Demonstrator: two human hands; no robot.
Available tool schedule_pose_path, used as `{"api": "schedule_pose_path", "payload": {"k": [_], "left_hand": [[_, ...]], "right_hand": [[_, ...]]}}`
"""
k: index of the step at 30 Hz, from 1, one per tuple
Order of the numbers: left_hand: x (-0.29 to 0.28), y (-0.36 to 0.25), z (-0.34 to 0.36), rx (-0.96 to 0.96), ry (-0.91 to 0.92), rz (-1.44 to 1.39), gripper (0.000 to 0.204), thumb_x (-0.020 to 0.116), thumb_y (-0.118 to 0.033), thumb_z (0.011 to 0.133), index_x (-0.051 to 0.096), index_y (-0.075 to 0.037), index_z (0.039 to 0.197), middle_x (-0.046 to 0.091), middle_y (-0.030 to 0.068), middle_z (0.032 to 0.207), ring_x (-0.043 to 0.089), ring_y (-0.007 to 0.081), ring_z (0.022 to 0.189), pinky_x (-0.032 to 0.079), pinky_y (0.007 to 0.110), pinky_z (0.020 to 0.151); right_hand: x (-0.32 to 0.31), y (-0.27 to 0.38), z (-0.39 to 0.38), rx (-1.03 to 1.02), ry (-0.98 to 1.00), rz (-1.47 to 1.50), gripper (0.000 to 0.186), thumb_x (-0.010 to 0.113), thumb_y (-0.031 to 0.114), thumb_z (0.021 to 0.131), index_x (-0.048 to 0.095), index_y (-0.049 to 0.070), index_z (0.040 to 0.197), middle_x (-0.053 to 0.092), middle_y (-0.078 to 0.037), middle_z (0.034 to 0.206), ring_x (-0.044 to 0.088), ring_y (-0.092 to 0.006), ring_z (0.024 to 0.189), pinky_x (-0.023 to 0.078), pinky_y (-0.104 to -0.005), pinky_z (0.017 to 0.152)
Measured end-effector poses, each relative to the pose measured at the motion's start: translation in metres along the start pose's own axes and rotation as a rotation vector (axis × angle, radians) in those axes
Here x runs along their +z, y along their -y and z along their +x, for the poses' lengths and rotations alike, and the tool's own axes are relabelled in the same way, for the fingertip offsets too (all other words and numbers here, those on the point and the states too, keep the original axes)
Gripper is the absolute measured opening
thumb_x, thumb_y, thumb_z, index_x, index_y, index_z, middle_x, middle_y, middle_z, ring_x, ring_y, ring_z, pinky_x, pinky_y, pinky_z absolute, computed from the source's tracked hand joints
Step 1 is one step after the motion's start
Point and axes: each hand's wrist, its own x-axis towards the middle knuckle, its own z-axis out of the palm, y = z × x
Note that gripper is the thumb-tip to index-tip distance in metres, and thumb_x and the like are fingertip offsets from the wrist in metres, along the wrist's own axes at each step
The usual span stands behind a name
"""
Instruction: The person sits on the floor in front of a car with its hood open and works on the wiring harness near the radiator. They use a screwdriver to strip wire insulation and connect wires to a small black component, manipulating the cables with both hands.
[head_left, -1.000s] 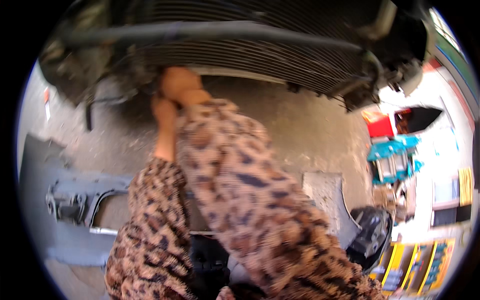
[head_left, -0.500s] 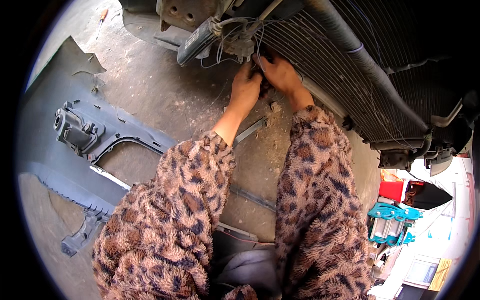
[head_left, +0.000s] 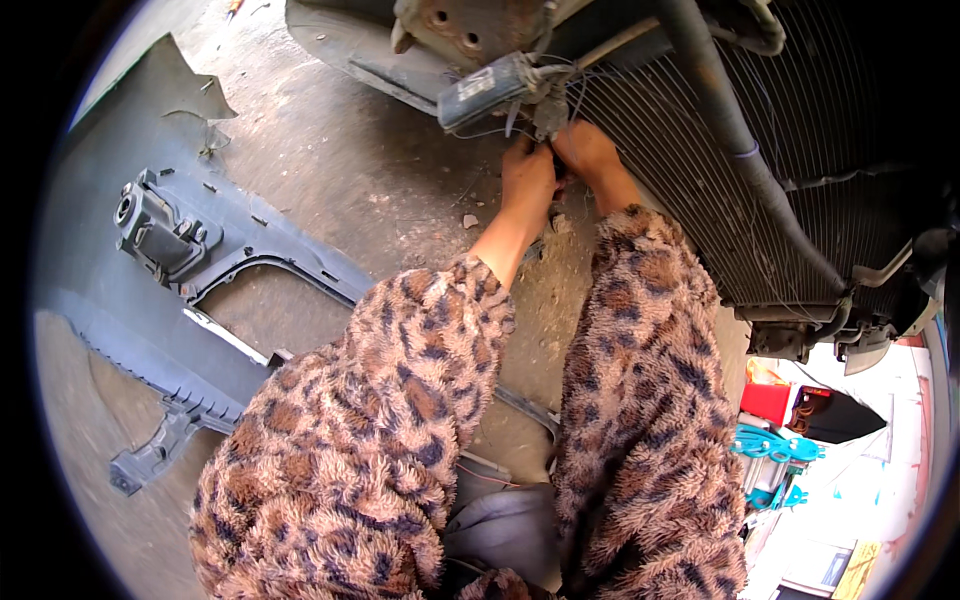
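Observation:
My left hand and my right hand are close together at the lower edge of the car's exposed front. Their fingers are closed and partly hidden; what they grip is too dark and small to make out. Just above them hangs a dirty metal bracket with thin loose wires. Left of it is a dark box-shaped module with a cable at one end. A finned radiator or condenser slopes away to the right of my right hand.
A detached grey bumper cover lies on the dirty floor at left, a round lamp housing on it. A thick pipe crosses the fins. At lower right are a red container and turquoise parts.
The view has shifted, so the module and bracket appear farther right. My hands remain together below the bracket, fingers bent, with the left forearm shifted rightward in the picture.

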Motion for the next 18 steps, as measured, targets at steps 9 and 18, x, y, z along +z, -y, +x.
{"api": "schedule_pose_path", "payload": {"k": [9,18], "left_hand": [[-0.006,0.004,0.009,-0.070,0.087,0.049,0.013,0.046,-0.015,0.087,0.051,-0.010,0.098,0.052,0.0025,0.063,0.048,0.0122,0.047,0.037,0.027,0.039],[-0.010,0.009,0.005,-0.131,0.161,-0.136,0.015,0.046,-0.013,0.088,0.051,-0.008,0.102,0.054,0.0040,0.081,0.050,0.0142,0.063,0.044,0.032,0.055]], "right_hand": [[-0.008,-0.018,-0.012,0.094,0.005,0.272,0.043,0.047,0.042,0.086,0.063,0.002,0.085,0.063,-0.017,0.073,0.063,-0.0299,0.071,0.048,-0.0413,0.068],[0.002,-0.011,-0.022,-0.123,-0.253,-0.086,0.050,0.051,0.049,0.084,0.061,0.004,0.102,0.063,-0.025,0.094,0.059,-0.0434,0.090,0.046,-0.0455,0.075]]}}
